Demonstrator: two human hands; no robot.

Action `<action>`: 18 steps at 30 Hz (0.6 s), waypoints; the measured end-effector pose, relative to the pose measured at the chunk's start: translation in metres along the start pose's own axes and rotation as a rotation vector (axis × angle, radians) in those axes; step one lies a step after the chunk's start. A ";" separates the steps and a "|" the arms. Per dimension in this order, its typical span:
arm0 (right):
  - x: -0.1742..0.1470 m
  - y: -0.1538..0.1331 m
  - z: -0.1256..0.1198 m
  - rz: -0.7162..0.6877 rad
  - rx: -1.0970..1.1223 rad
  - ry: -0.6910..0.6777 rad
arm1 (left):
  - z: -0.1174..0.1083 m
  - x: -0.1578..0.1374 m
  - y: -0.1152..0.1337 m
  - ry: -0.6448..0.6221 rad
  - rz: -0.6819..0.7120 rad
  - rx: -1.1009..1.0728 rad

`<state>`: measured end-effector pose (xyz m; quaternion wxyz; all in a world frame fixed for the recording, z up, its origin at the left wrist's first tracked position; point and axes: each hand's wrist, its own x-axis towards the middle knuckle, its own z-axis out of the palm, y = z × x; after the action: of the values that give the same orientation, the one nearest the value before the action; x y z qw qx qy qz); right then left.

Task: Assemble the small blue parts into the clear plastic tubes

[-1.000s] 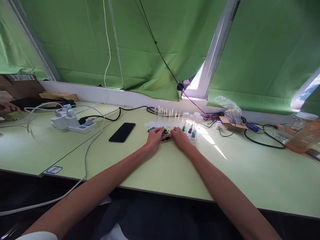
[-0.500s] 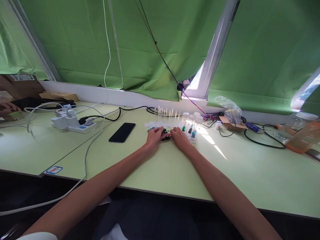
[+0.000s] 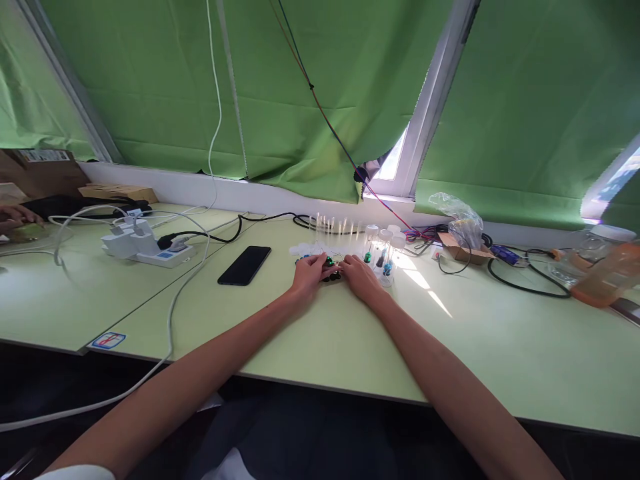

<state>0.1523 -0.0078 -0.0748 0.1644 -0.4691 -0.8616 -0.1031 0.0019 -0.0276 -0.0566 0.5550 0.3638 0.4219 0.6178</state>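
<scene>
My left hand [image 3: 309, 273] rests over the table with its fingers closed on a small shiny green piece [image 3: 329, 261]. My right hand [image 3: 361, 275] is just beside it, fingers bent together near the same piece; what they pinch is too small to make out. Small dark round pieces [image 3: 332, 277] lie beneath the fingertips, and bluish ones show partly behind my left hand. Right of my right hand stand clear tubes with white caps [image 3: 385, 234], with a green bead-like piece [image 3: 368, 257] and blue ones [image 3: 387, 268] inside. Thin clear upright tubes [image 3: 338, 228] stand behind both hands.
A black phone [image 3: 245, 265] lies left of my hands. Farther left is a white power strip [image 3: 150, 248] with cables. At right are a small cardboard box [image 3: 465, 251], a black cable [image 3: 525, 289] and an orange bottle [image 3: 607, 275]. Another person's hand [image 3: 19, 214] shows far left.
My right fingers have shifted very slightly around the small pieces. Otherwise both hands and everything else stay in place.
</scene>
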 end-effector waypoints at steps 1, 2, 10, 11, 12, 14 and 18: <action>0.000 0.000 0.000 -0.003 0.002 0.002 | 0.000 0.000 0.000 0.004 -0.002 0.002; 0.000 0.000 0.000 -0.006 0.002 0.004 | 0.000 -0.001 0.000 0.006 -0.005 0.004; 0.000 0.001 0.000 -0.008 -0.008 -0.007 | 0.001 -0.002 0.002 0.011 -0.006 0.009; 0.000 0.001 0.000 -0.008 -0.011 -0.008 | 0.002 -0.002 0.002 0.011 -0.008 0.008; 0.000 0.001 0.000 -0.008 -0.014 -0.006 | 0.002 -0.002 0.002 0.011 -0.010 0.008; 0.000 0.001 0.000 -0.011 -0.020 0.001 | 0.002 -0.002 0.002 0.007 -0.012 0.006; 0.000 0.000 0.000 -0.009 -0.027 0.007 | 0.002 -0.002 0.002 0.006 -0.008 0.006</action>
<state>0.1525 -0.0082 -0.0750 0.1608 -0.4671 -0.8615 -0.1173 0.0030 -0.0299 -0.0542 0.5552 0.3617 0.4268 0.6154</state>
